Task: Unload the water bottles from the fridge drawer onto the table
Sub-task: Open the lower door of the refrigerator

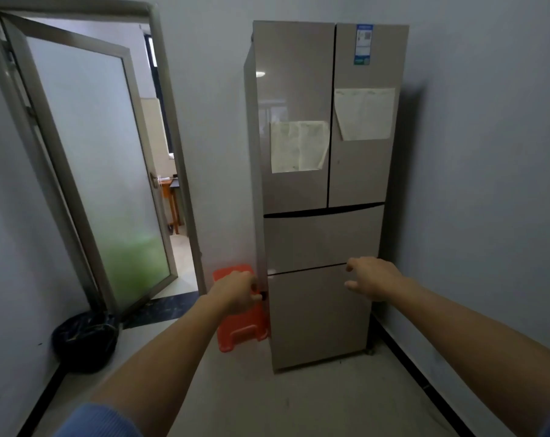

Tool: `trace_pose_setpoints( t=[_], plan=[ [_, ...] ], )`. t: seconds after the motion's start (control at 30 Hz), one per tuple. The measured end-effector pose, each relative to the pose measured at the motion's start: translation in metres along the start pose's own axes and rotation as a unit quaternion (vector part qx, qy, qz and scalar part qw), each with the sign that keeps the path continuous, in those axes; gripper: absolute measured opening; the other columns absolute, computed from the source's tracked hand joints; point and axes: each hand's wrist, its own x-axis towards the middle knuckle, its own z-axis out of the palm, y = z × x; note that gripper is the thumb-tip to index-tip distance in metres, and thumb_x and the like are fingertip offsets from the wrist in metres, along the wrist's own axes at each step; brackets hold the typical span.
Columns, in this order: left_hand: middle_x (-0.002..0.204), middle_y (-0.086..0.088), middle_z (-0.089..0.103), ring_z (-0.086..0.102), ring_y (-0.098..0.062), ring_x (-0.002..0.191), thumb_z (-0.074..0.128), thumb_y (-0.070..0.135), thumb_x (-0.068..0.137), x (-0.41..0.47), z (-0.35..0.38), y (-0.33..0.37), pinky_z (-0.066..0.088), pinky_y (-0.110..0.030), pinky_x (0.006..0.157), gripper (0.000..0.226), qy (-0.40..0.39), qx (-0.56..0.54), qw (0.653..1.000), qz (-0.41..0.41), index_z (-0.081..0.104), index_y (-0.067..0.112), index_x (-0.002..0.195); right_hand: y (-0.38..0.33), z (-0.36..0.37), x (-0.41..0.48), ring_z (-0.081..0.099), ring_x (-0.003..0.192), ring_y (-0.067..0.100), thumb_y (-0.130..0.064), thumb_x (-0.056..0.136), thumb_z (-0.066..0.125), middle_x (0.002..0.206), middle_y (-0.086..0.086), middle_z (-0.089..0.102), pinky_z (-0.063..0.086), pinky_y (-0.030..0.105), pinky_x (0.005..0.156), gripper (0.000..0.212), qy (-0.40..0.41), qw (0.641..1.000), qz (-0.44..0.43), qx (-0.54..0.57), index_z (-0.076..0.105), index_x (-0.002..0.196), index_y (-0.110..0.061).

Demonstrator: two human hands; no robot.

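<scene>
Neither grip holds anything. My left hand (235, 291) is loosely curled, fingers drawn together near the left edge of the fridge (324, 190), level with the lower drawer (317, 313); whether it touches the fridge I cannot tell. My right hand (373, 279) is spread, fingers apart, reaching toward the dark seam between the upper drawer (322, 238) and the lower one, not clearly touching either.

Both drawers are shut, and so are the two doors above, each with a paper sheet (297, 146) stuck on it. No bottles show; if they are in a drawer, they are hidden behind its front. No counter is in view either, so where they will go cannot be told from here.

By my judgement the task has barely begun: nothing is unloaded, no drawer is pulled out. Left to do are opening the drawer, lifting out each bottle and carrying it off to the counter. Which drawer holds the bottles I cannot say, though the right hand's aim suggests a drawer edge at the seam.

An orange stool (242, 329) stands just beside the fridge on its left, partly behind my left hand, and a dark bin (84, 342) sits near the open door (90, 171).
</scene>
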Motion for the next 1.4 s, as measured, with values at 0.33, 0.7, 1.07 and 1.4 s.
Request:
trace_pose_setpoints(
  t=[0.33,0.7,1.07,1.4],
  plan=[
    [0.088,0.000,0.063,0.064,-0.017,0.079,0.058,0.035,0.091,0.173,0.029,-0.025,0.057,-0.038,0.080,0.018,-0.033,-0.053,0.998,0.010,0.062,0.017,0.092,0.038,0.061,0.166,0.057,0.104,0.019,-0.048,0.089,0.056,0.122,0.000,0.058,0.041,0.031,0.071,0.046,-0.017,0.999,0.008,0.027,0.048,0.129,-0.026],
    [0.099,0.001,0.061,0.061,-0.018,0.090,0.055,0.047,0.090,0.371,0.062,-0.047,0.053,-0.039,0.086,0.031,0.004,-0.122,0.990,-0.072,0.058,0.023,0.108,0.090,0.117,0.378,0.056,0.110,0.023,-0.047,0.089,0.055,0.126,0.003,0.057,0.046,0.037,0.084,0.048,-0.066,0.996,-0.043,0.040,0.048,0.130,-0.023],
    [0.104,-0.010,0.061,0.058,-0.027,0.095,0.039,0.053,0.096,0.508,0.082,-0.085,0.048,-0.041,0.089,0.050,0.078,-0.282,0.940,-0.175,0.056,0.009,0.112,0.068,0.162,0.509,0.048,0.111,0.027,-0.042,0.094,0.047,0.123,0.008,0.049,0.045,0.037,0.077,0.043,-0.008,0.996,-0.079,0.040,0.046,0.128,-0.015],
    [0.088,-0.006,0.057,0.058,-0.025,0.084,0.026,0.061,0.092,0.605,0.113,-0.110,0.051,-0.046,0.081,0.052,0.212,-0.387,0.873,-0.206,0.046,0.014,0.100,0.058,0.219,0.595,0.029,0.131,0.026,-0.045,0.094,0.045,0.138,0.008,0.036,0.045,0.037,0.092,0.063,0.033,0.997,-0.061,0.030,0.028,0.144,-0.010]
  ],
)
